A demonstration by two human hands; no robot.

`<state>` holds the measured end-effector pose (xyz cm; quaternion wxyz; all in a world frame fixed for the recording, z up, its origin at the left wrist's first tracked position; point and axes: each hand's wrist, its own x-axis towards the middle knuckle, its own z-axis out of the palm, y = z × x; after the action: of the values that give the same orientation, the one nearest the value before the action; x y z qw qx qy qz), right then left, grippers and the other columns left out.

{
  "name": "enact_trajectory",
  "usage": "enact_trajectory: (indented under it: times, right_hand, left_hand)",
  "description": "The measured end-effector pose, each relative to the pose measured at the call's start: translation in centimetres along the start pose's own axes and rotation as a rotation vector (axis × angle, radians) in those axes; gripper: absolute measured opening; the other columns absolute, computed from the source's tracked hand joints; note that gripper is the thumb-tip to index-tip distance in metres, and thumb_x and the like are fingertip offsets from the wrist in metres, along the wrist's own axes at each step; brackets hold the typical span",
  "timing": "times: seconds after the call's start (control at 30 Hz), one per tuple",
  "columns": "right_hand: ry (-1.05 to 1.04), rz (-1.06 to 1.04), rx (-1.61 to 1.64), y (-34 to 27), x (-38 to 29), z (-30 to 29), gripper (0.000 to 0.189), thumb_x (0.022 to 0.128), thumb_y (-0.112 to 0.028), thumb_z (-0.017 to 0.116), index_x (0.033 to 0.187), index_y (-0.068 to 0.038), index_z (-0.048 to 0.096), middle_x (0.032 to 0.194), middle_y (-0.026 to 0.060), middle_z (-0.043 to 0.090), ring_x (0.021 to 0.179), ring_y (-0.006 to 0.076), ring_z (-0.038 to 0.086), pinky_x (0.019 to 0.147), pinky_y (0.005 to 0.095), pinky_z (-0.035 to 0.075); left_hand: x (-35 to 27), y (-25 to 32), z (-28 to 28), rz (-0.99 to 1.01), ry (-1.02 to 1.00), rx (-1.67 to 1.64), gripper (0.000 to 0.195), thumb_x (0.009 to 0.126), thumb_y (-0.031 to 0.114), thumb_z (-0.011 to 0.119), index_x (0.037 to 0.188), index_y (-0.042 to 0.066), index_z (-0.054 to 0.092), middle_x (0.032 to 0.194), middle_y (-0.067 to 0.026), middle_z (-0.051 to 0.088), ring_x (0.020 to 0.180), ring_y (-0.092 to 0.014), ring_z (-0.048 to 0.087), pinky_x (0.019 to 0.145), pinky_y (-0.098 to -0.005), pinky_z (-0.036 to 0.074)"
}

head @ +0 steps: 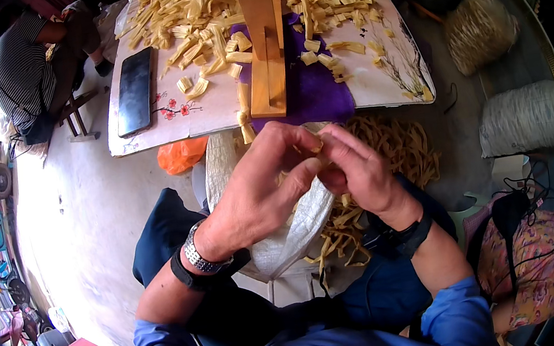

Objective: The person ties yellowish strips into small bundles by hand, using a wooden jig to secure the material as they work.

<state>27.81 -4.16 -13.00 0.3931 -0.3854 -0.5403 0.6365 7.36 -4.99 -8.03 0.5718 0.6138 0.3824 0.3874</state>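
My left hand (263,185), with a metal-band watch at the wrist, and my right hand (359,168) meet below the table's near edge. Between their fingertips is a small yellowish piece (316,146), mostly hidden by the fingers. Under the hands lies a white woven sack (290,239), and long yellowish-brown strips (342,237) hang beside it. Just beyond, a wooden stand (268,80) with an upright post rests on a purple cloth (323,84). A knotted yellow strip (245,117) hangs over the table edge.
The table (218,120) bears heaps of dried yellow strips (189,7) and a smartphone (135,94). An orange plastic bag (181,155) is below it. Another person (25,64) sits at the upper left; a person in flowered clothing (536,255) is at the lower right, near wrapped bundles (527,116).
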Motion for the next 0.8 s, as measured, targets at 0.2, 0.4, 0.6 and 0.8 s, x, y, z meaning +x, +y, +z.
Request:
enact_trajectory:
  times: [0.2, 0.4, 0.6, 0.8]
  right_hand:
    - [-0.107, 0.306, 0.241, -2.7, -0.1, 0.2, 0.032, 0.106, -0.031, 0.053, 0.122, -0.004, 0.057, 0.081, -0.0039, 0.051, 0.068, 0.0055, 0.045, 0.063, 0.0219, 0.041]
    - [-0.167, 0.272, 0.01, -3.9, 0.0, -1.3, 0.017, 0.103, -0.024, 0.06, 0.101, -0.008, 0.062, 0.073, -0.006, 0.047, 0.064, 0.0043, 0.043, 0.059, 0.022, 0.039]
    - [-0.126, -0.012, -0.437, -2.9, 0.2, 0.2, 0.016, 0.099, -0.016, 0.065, 0.106, -0.002, 0.06, 0.079, 0.0077, 0.065, 0.07, 0.0129, 0.062, 0.065, 0.0316, 0.05]
    - [-0.175, 0.012, -0.449, -1.9, -0.3, 0.9, 0.015, 0.096, -0.013, 0.066, 0.105, -0.002, 0.06, 0.086, 0.0213, 0.067, 0.079, 0.0358, 0.069, 0.069, 0.0374, 0.053]
  left_hand:
    - [0.0, -1.5, -0.5, -0.042, 0.126, 0.077, 0.014, 0.103, 0.013, 0.062, 0.112, 0.004, 0.057, 0.098, -0.0009, 0.062, 0.083, -0.006, 0.055, 0.074, -0.0217, 0.048]
    - [0.1, -0.7, -3.5, -0.105, 0.187, -0.051, 0.017, 0.102, 0.018, 0.064, 0.109, 0.003, 0.059, 0.093, 0.0018, 0.064, 0.086, -0.009, 0.058, 0.077, -0.025, 0.05]
    - [0.0, -1.0, -3.3, 0.269, -0.104, 0.715, 0.052, 0.084, 0.01, 0.08, 0.13, 0.005, 0.056, 0.121, -0.0141, 0.064, 0.116, -0.031, 0.061, 0.094, -0.0383, 0.053]
    - [-0.7, -2.5, -1.1, 0.011, -0.217, 0.692, 0.027, 0.09, 0.01, 0.067, 0.112, 0.001, 0.056, 0.098, -0.0197, 0.062, 0.09, -0.041, 0.064, 0.076, -0.0448, 0.054]
